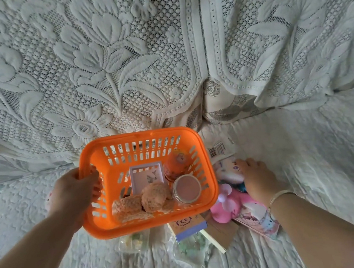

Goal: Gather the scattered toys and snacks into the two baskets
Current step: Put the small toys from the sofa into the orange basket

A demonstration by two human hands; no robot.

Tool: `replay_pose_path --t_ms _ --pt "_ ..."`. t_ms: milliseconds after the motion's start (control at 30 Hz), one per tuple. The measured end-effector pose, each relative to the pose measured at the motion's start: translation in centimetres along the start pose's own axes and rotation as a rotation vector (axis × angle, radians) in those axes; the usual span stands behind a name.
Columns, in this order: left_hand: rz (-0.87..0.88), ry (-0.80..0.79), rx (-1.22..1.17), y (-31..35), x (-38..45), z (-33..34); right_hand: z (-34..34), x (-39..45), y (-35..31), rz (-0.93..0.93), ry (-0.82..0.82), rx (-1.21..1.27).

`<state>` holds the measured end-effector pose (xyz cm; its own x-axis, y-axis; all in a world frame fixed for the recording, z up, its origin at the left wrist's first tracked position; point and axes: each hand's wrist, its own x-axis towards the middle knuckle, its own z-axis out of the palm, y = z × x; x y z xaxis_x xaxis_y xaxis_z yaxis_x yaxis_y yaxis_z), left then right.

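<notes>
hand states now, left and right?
Left hand: grips the orange basket by its rim.
Right hand: on the white plush toy; grip cannot be told.

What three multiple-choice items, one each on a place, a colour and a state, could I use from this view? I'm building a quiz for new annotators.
1. Where does the white plush toy lie?
A. inside the basket
B. on the bedspread, right of the basket
C. on the lace curtain

2. What colour is the basket?
A. orange
B. blue
C. green

3. What is the left hand doing?
A. hanging idle
B. pressing flat on the bed
C. gripping the basket's left rim

Answers:
1 B: the white plush toy lies outside the orange basket, on its right, with the right hand on it.
2 A: its walls and rim are orange throughout.
3 C: the left hand has its fingers curled over the rim.
</notes>
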<state>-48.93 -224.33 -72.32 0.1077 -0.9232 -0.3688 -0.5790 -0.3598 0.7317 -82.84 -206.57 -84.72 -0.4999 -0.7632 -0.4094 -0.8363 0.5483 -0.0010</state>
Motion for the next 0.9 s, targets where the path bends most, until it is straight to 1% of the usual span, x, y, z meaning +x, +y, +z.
replay_pose_path --t_ms 100,233,300,367,433,500,533,600,667,733,800,833,900 --pt "-0.013 0.004 -0.003 -0.2 0.1 0.1 -0.2 0.0 0.5 -0.011 0.122 0.069" --pt "-0.016 0.011 0.003 -0.2 0.1 0.1 -2.3 0.7 1.0 0.082 0.301 0.263" --pt "-0.014 0.009 -0.006 -0.1 0.1 0.1 -4.7 1.0 0.8 0.122 0.440 0.362" --pt "-0.011 0.006 -0.018 0.1 -0.1 0.0 -7.9 1.2 -0.1 0.136 0.620 0.475" --pt "-0.004 -0.002 -0.035 0.4 -0.4 0.0 -11.8 1.1 -2.0 0.090 0.805 0.616" --pt "0.003 -0.015 -0.054 0.7 -0.6 0.1 -15.2 0.2 -4.7 -0.076 0.913 0.713" --pt "0.002 -0.021 -0.057 0.8 -0.8 0.1 -16.7 -0.7 -6.5 -0.198 0.922 0.720" --pt "0.001 -0.022 -0.067 1.0 -1.0 -0.1 -18.6 -3.2 -10.4 -0.446 0.833 0.637" --pt "0.011 -0.025 -0.075 1.1 -1.2 -0.3 -18.6 -6.0 -13.8 -0.660 0.653 0.432" --pt "0.023 -0.017 -0.078 1.1 -1.2 -0.6 -17.2 -7.8 -16.3 -0.820 0.487 0.205" --pt "0.018 -0.018 -0.079 1.0 -1.2 -0.9 -15.5 -8.3 -18.0 -0.868 0.382 0.016" --pt "0.018 -0.018 -0.091 0.9 -1.1 -1.0 -14.6 -8.2 -18.7 -0.854 0.343 -0.051" --pt "0.018 -0.017 -0.125 0.8 -0.9 -1.1 -13.0 -7.5 -19.8 -0.794 0.267 -0.106"
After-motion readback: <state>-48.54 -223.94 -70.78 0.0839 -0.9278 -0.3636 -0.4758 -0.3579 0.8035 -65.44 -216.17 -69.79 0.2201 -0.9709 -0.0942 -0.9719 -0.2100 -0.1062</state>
